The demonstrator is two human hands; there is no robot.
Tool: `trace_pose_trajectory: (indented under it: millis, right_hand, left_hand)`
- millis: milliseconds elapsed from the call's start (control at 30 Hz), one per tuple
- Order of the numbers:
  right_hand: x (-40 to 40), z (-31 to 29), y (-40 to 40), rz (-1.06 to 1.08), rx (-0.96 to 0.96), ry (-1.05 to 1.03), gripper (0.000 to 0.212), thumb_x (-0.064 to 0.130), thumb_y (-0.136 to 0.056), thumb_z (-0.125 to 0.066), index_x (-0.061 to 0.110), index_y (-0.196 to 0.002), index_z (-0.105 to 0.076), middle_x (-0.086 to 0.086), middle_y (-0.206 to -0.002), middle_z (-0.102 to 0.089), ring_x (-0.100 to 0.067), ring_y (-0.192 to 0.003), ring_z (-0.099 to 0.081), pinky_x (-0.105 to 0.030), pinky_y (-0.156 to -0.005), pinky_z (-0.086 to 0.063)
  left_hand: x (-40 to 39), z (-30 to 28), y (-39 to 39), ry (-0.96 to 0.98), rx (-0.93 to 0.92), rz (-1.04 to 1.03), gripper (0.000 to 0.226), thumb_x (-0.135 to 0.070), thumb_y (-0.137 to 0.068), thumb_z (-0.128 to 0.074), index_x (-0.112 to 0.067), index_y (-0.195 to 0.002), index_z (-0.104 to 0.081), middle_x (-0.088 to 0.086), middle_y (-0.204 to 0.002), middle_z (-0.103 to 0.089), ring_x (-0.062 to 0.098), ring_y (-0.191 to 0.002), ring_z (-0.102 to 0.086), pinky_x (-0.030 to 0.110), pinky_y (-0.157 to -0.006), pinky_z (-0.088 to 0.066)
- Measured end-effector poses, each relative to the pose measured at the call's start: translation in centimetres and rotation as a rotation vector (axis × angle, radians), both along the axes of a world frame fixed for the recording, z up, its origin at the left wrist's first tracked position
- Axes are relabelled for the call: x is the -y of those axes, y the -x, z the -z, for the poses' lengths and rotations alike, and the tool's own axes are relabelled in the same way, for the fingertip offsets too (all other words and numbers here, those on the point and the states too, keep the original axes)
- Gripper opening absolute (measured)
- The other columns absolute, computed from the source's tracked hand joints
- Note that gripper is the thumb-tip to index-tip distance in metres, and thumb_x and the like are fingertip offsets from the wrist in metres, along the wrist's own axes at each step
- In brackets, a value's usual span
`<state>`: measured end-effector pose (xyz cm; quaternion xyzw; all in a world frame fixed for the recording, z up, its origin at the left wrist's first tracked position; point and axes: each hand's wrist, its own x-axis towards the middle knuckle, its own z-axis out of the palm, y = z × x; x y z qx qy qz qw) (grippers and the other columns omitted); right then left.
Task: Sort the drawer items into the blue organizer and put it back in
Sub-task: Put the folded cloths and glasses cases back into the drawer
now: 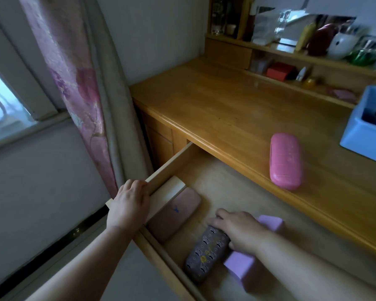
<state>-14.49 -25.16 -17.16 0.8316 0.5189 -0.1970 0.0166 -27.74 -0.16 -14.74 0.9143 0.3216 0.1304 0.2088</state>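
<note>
The fingers (220,216) of the right hand (239,230) are bent loosely over the upper end of a grey patterned case (206,253) that lies in the open drawer (226,187); they touch it from above, but whether they really grip it I cannot tell. The left hand (129,203) is closed around the left wall of the drawer, the fingers curled over its edge. Just beside this wall lies a dusty-pink case (175,216), and under the right forearm is a lilac box (269,223), touching the grey case. On the wooden worktop (226,105), near its front edge, stands a bright pink case (285,160). The blue organizer (363,135) sits well apart at the right border of the view, with dark things inside. Behind are shelves (291,51) with blurred bottles, and at the left a flowered curtain (74,83) and a window (0,105).
</note>
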Motion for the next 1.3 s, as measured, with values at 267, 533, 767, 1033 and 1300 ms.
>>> trace_pose_trajectory:
  millis: [267,533,767,1033,1300]
  right_hand:
    - [-5.7,-3.4,-3.9,0.174,0.057,-0.249,0.077,0.038,-0.068,-0.074,0.041,-0.135,-0.037,0.007,-0.127,-0.047,-0.020,-0.108,-0.057,-0.029,-0.087,-0.046]
    - [-14.8,-0.6,-1.6,0.269,-0.115,-0.210,0.077,0.021,-0.086,-0.064,0.032,-0.148,-0.021,-0.005,-0.151,-0.027,-0.031,-0.127,-0.044,-0.040,-0.102,-0.040]
    - [-7.4,-7.6,-2.2,0.363,0.149,-0.698,0.034,0.032,-0.084,-0.064,0.018,-0.116,-0.065,0.000,-0.120,-0.063,-0.022,-0.108,-0.059,-0.030,-0.092,-0.045]
    - [2.7,-10.9,-7.1,1.120,0.176,-0.332,0.090,0.050,-0.072,-0.071,0.027,-0.146,-0.026,-0.017,-0.130,-0.049,-0.039,-0.113,-0.051,-0.043,-0.095,-0.045]
    - [-0.8,-10.5,-0.6,0.771,-0.327,-0.639,0.093,0.047,-0.052,-0.067,0.059,-0.133,-0.022,0.024,-0.107,-0.054,-0.001,-0.077,-0.063,-0.017,-0.061,-0.048]
  left_hand:
    - [-0.3,0.3,0.1,0.055,0.060,0.028,0.033,-0.041,-0.095,-0.042,-0.021,-0.118,-0.055,-0.004,-0.112,-0.055,0.017,-0.114,-0.050,0.030,-0.090,-0.039]
    - [-1.1,1.1,0.3,-0.130,0.011,0.170,0.027,-0.044,-0.084,-0.058,-0.039,-0.110,-0.058,-0.013,-0.120,-0.050,0.012,-0.111,-0.051,0.025,-0.076,-0.041]
    - [-1.6,1.5,0.2,-0.148,-0.061,0.244,0.029,-0.041,-0.077,-0.065,-0.045,-0.106,-0.063,-0.015,-0.130,-0.048,0.014,-0.121,-0.047,0.032,-0.088,-0.047]
    - [-1.2,0.9,0.2,-0.109,-0.068,0.227,0.029,-0.039,-0.078,-0.066,-0.047,-0.105,-0.063,-0.016,-0.130,-0.048,0.014,-0.120,-0.048,0.031,-0.089,-0.046]
    - [-1.0,0.7,0.0,-0.112,-0.045,0.197,0.022,-0.036,-0.083,-0.063,-0.043,-0.103,-0.067,-0.014,-0.128,-0.051,0.014,-0.117,-0.050,0.029,-0.085,-0.047]
